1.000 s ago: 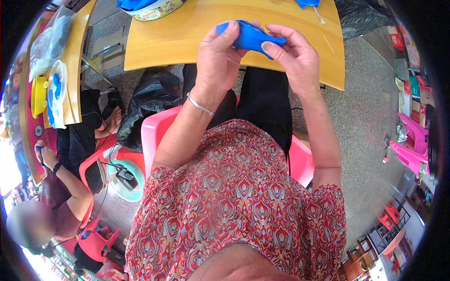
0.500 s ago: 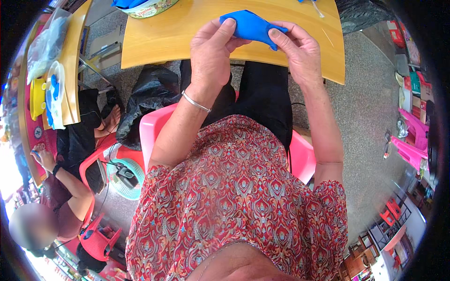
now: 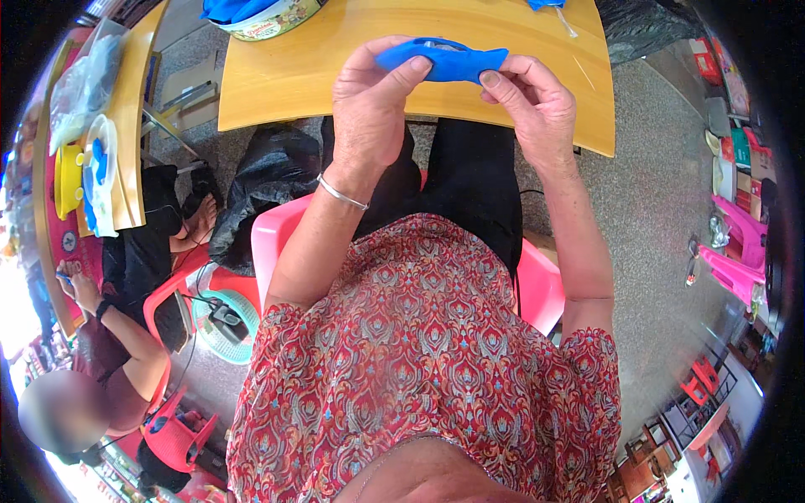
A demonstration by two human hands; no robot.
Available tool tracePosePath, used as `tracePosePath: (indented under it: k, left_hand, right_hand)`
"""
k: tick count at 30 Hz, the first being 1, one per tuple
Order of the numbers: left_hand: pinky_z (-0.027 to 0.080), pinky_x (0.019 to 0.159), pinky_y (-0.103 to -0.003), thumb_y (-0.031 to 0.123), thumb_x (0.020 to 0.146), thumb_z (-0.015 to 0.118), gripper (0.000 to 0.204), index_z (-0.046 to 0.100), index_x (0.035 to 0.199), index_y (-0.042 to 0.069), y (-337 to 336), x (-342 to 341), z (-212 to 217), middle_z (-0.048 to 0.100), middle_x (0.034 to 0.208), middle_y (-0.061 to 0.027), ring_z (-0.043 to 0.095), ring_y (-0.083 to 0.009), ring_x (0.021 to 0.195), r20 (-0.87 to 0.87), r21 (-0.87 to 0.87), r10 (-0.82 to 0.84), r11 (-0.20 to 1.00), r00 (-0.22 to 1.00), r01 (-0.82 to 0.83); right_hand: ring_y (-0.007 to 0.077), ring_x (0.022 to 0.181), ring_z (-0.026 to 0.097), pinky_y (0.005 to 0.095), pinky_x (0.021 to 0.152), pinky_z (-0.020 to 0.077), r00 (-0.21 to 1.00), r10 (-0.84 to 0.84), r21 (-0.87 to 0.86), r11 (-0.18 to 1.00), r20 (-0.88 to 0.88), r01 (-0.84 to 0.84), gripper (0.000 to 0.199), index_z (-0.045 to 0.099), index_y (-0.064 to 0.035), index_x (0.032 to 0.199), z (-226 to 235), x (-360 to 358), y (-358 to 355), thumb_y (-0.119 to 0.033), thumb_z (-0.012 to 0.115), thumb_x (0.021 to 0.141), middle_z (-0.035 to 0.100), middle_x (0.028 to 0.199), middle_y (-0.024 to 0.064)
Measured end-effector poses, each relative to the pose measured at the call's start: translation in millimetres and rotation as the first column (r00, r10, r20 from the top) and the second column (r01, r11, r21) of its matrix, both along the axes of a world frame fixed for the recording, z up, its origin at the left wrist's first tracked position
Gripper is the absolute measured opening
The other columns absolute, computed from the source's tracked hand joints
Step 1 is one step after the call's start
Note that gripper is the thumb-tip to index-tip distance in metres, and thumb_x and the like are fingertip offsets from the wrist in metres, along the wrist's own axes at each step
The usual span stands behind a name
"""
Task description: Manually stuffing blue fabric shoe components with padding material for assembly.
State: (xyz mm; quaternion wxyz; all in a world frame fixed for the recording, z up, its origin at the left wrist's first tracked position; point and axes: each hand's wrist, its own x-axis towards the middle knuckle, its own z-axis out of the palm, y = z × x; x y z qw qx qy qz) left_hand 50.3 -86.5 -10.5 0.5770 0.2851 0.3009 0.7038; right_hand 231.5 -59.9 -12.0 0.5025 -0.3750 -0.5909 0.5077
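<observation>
The blue flat piece [image 3: 442,60] is held in the air above the near edge of the yellow tabletop [image 3: 277,80], roughly midway along that edge. It is not resting on the wood. Its long axis runs left to right, nearly parallel to the near edge, with the right end tapering to a point and lying slightly lower than the left end. A small pale patch is seen at its upper middle; what it is cannot be told.

The piece is gripped at both ends. The left hand [image 3: 369,105] is closed on the left end, with the thumb laid along the lower edge and the fingers curled over the top. The right hand [image 3: 532,105] is pinched narrowly on the right tip between thumb and forefinger. Neither hand is nearer than the other: the piece spans the gap between them, and both wrists rise to it from below. A thin metal bangle [image 3: 341,192] is worn on the left wrist.

Further out, a round tin [image 3: 277,17] with blue pieces in it stands at the far left part of the tabletop, well apart from the hands. Another blue scrap [image 3: 545,4] lies at the far edge toward the right corner. A dark bag [image 3: 268,180] is seen under the left corner of the tabletop. A pink plastic chair [image 3: 272,243] is occupied by the person. At the far left, another person [image 3: 117,352] is seated at a second table [image 3: 130,126] carrying a stack of plates [image 3: 101,180].
</observation>
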Motion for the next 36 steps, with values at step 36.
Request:
tracePosePath:
  k: [36]
  left_hand:
    - [0.053,0.088,-0.037,0.016,0.099,0.053,0.026,0.057,0.117,-0.003,0,-18,-20,0.066,0.110,-0.0176,0.066,-0.0248,0.097,-0.162,-0.216,-0.012,0.976,0.987,-0.024]
  right_hand:
    - [0.0123,0.079,0.063,0.0287,0.076,0.0505,0.969,-0.047,-0.064,0.996,0.244,0.064,0.016,0.069,0.0010,0.100,23,65,52,0.003,0.067,0.084,0.069,0.092,0.0064]
